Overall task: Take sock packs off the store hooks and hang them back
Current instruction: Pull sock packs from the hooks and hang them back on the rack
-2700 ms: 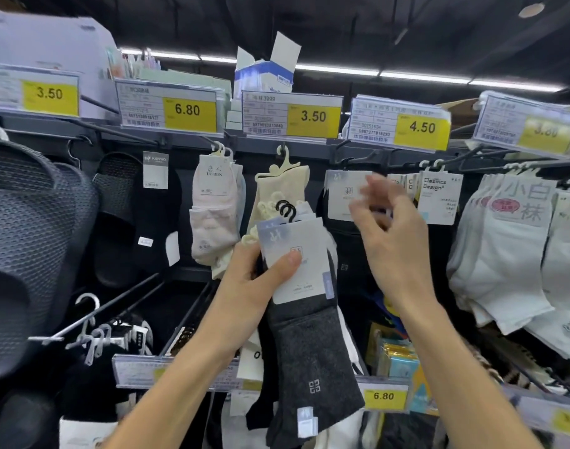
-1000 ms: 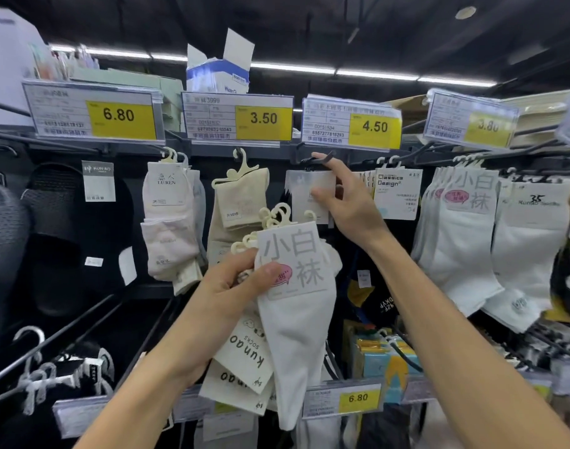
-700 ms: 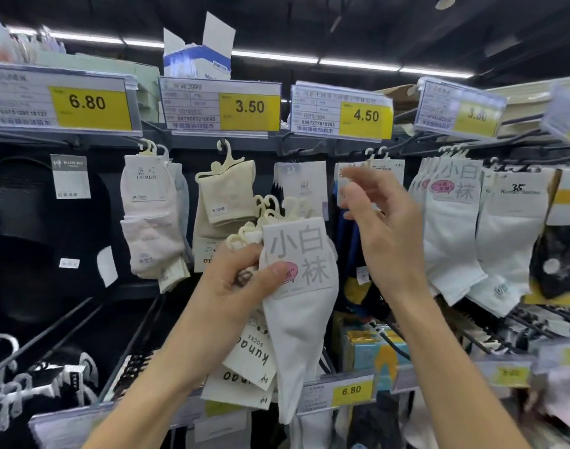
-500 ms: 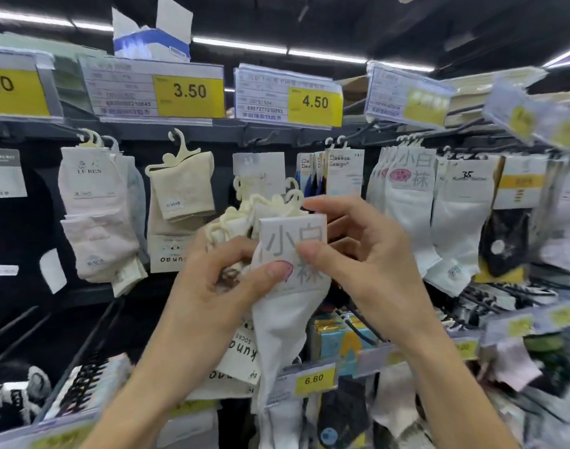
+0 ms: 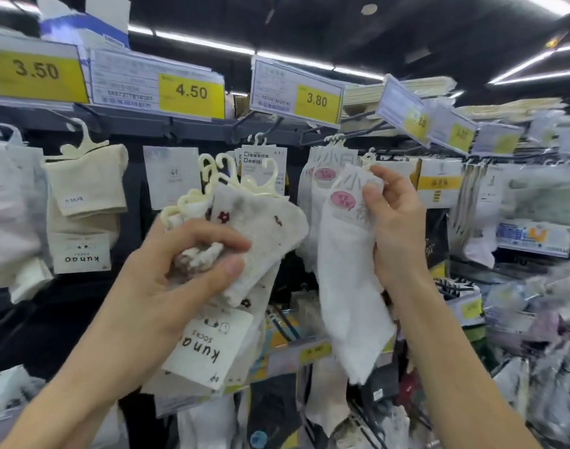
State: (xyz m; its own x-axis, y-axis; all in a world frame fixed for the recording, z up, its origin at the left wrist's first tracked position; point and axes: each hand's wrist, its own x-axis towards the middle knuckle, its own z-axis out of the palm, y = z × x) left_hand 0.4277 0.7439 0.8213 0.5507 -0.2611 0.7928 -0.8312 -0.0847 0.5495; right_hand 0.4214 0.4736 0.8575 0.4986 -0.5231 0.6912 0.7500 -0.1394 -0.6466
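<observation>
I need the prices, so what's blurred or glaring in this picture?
Head view: 4.50 tag and 3.80 tag read clearly; right-edge tags smear with motion blur; the white sock pack in the right hand looks soft; ceiling strip lights blow out.

Left price tag (image 5: 36, 71), 10 o'clock: 3.50
Middle price tag (image 5: 191, 91), 11 o'clock: 4.50
Right price tag (image 5: 316, 100), 12 o'clock: 3.80
White card (image 5: 256, 157), 12 o'clock: Classics Design
Held sock card (image 5: 209, 348), 7 o'clock: kunao SOCKS
</observation>
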